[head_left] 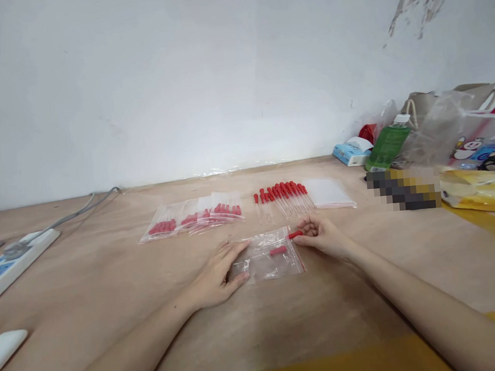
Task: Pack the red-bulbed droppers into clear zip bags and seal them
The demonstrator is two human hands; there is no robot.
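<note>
A clear zip bag [260,267] lies flat in front of me, its mouth to the right. Inside it is one glass dropper with a red rubber bulb [278,250]. My left hand [220,273] rests on the bag's left end, thumb and fingers spread apart. At the bag's mouth, my right hand [318,236] pinches a second dropper by its red bulb [295,235], its stem pointing left into the bag. Beyond the hands lie several loose droppers [289,196] in a row. Filled bags of droppers [162,225] overlap to their left.
A stack of flat bags [330,192] sits right of the loose droppers. Farther right are a tissue pack [350,153], a green bottle [389,143] and a yellow packet [483,190]. At left are a power strip [20,263] and a white object [5,350].
</note>
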